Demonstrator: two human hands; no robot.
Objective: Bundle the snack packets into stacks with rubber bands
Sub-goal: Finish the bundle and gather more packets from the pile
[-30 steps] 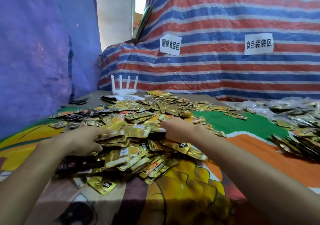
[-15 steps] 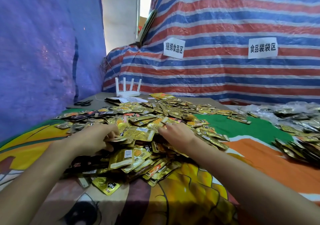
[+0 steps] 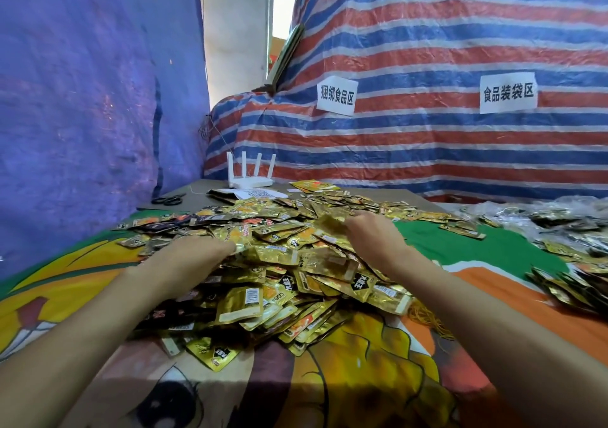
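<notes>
**Both hands in the packet heap**

You are working with both hands in a loose heap of gold snack packets (image 3: 279, 263), which is filling the middle of the frame on the worktop (image 3: 493, 299), over a bright cartoon-print cover.

Your left hand (image 3: 194, 253) is lying palm down at centre left. Its fingers are stretched out fairly straight and the tips are pushing in among the packets, gripping nothing that shows. Your right hand (image 3: 371, 233), just right of centre, is showing its back, with its fingers curling down round a few gold packets at the top of the heap.

A tangle of yellow-orange rubber bands (image 3: 426, 319) is peeking out from under the heap's lower right edge.

At the right edge of the frame, clear plastic bags (image 3: 572, 213) are lying crumpled with dark and gold packets in and around them; which ones are inside is hard to tell. Below them, more packets (image 3: 572, 286) are lying in overlapping rows.

Toward the upper centre, a white router (image 3: 250, 179) is standing at the back of the worktop, with black scissors (image 3: 167, 200) to its left.
</notes>
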